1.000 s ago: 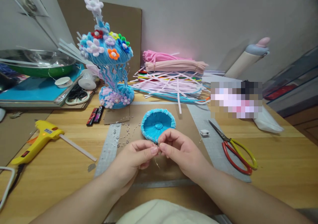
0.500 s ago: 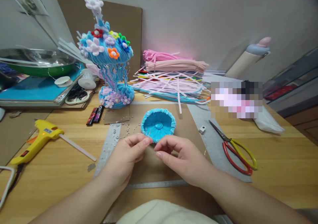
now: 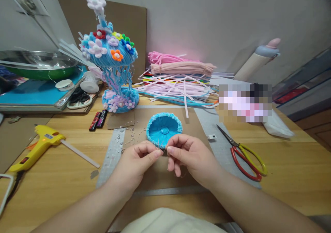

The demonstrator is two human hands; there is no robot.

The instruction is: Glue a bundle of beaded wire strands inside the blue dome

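My left hand (image 3: 142,159) pinches the end of a fine, see-through strand, thin as fishing line or wire, between thumb and forefinger. Close beside it, my right hand (image 3: 187,153) is closed in a pinch on the same strand, its lower fingers curled. Faint upright bits show above the left fingertips, too small to name. Just behind both hands sits a blue bowl-shaped piece (image 3: 164,122) with a ruffled rim and a round button-like centre. Small clear beads (image 3: 126,136) lie scattered left of it on a cardboard sheet (image 3: 147,183).
A yellow glue gun (image 3: 38,147) lies left, scissors (image 3: 245,157) right. A flower-covered blue pipe-cleaner ornament (image 3: 111,53) stands behind, near bundled pipe cleaners (image 3: 178,84). A white spool (image 3: 89,83) and a metal bowl (image 3: 41,67) are at back left.
My right hand has risen slightly and now pinches nearer to the left fingertips, its lower fingers hanging down. The left hand has shifted a little right and stays closed.
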